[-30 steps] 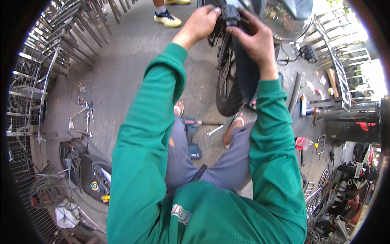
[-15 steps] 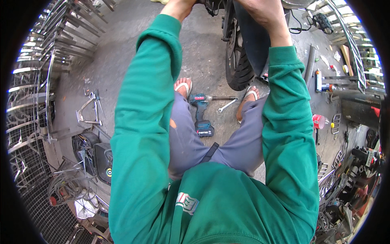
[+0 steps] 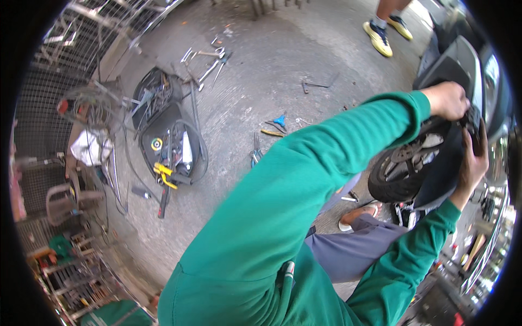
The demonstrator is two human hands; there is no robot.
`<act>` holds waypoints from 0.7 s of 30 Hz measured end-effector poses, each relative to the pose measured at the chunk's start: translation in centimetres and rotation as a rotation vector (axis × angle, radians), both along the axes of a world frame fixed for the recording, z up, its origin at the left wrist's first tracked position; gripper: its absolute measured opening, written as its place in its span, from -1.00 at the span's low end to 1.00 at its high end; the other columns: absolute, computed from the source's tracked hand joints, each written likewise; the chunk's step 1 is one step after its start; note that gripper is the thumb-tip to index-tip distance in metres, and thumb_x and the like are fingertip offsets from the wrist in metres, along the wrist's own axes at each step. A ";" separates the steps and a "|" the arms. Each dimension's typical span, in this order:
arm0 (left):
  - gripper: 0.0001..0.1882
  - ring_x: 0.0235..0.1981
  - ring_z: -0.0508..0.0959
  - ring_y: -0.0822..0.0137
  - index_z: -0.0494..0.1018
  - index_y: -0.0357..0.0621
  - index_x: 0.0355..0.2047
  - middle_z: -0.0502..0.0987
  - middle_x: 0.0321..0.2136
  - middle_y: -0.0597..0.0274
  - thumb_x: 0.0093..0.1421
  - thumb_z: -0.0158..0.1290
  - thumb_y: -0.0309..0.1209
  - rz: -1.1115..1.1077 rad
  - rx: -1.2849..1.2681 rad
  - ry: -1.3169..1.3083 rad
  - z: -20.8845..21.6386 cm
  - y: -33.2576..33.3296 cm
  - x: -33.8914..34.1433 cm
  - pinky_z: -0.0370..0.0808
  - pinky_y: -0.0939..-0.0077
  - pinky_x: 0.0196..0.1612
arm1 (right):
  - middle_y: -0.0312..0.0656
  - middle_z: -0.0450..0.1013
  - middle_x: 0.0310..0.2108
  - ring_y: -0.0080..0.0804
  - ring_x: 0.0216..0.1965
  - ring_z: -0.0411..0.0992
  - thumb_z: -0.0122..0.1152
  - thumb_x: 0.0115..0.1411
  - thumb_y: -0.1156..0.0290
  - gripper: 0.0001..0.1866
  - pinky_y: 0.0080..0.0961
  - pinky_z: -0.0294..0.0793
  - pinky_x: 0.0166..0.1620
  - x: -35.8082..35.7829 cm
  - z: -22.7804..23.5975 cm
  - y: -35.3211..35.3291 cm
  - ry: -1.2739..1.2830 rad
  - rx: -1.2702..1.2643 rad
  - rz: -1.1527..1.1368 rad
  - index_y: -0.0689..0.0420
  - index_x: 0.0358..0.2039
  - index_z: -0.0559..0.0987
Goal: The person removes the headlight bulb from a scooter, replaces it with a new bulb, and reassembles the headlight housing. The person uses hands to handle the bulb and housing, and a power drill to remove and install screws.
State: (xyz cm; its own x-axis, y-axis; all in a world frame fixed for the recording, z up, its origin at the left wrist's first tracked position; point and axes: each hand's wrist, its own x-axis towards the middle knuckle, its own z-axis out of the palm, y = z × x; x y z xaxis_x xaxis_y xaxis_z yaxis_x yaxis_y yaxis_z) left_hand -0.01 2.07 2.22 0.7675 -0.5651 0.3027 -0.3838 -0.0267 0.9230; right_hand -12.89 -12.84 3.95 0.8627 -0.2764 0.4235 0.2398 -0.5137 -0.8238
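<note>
The small black part (image 3: 472, 117) on the front of the dark scooter body (image 3: 462, 65) sits at the far right of the view, just above the black rubber front tyre with its grey wheel hub (image 3: 405, 168). Both hands meet on it: the left hand (image 3: 447, 100), reaching from a green sleeve (image 3: 326, 163), is curled tight over its top, fingers closed on it, while the right hand (image 3: 472, 163) comes up from below with the palm and fingers wrapped against its underside, half closed; whether that hand actually grips or only braces cannot be told. Near the wheel a foot in a sandal (image 3: 359, 214) rests on the concrete floor (image 3: 272, 81), beside a small metal tool (image 3: 348, 198). Further left on the floor lie blue-handled pliers (image 3: 255, 155), a yellow-handled tool (image 3: 270, 132) and a small blue piece (image 3: 280, 119), and beyond them an open black tool bag (image 3: 168, 141) full of hand tools with a yellow-handled one on top. Far off, another person's yellow shoes (image 3: 380, 38) stand by the scooter. As a judgement, the part could slip or drop from the grip onto the foot or the wheel if it comes free suddenly, since both arms are stretched out and the head is turned away from the work, and the loose tools underfoot invite a stumble.
</note>
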 end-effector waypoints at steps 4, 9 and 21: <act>-0.55 0.03 0.58 -0.19 0.59 -0.38 -0.10 0.61 -0.12 -0.32 0.36 0.00 -0.17 0.025 -0.040 -0.092 -0.3 -0.2 0.0 0.48 0.10 0.14 | -0.07 0.51 0.15 -0.40 0.08 0.51 0.32 0.30 0.54 -0.43 -0.45 0.49 0.18 -0.2 -0.2 -0.3 0.002 -0.031 -0.083 0.27 0.31 0.44; -0.58 -0.05 0.63 -0.17 0.66 -0.27 -0.19 0.65 -0.19 -0.24 0.26 0.03 -0.16 0.060 0.063 -0.102 0.0 0.1 -0.5 0.52 0.09 0.11 | -0.08 0.53 0.14 -0.36 0.08 0.51 0.37 0.30 0.34 -0.42 -0.40 0.56 0.09 -0.2 0.2 -0.5 0.085 -0.079 -0.185 0.19 0.30 0.48; -0.55 -0.13 0.66 -0.17 0.66 -0.36 -0.32 0.66 -0.27 -0.24 0.27 -0.06 -0.19 0.168 -0.039 0.105 0.4 -1.1 -1.8 0.56 0.06 0.04 | -0.06 0.55 0.11 -0.28 0.07 0.53 0.39 0.29 0.28 -0.39 -0.37 0.56 0.12 -0.8 1.0 2.0 0.075 -0.151 -0.279 0.21 0.29 0.48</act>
State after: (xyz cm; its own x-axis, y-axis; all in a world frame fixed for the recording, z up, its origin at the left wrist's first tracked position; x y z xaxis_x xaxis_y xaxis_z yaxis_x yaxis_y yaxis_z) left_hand -1.84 0.94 2.66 0.8787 -0.4157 0.2348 -0.2780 -0.0458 0.9595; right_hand -13.65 -10.86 4.92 0.7928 -0.4454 0.4161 0.0146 -0.6685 -0.7435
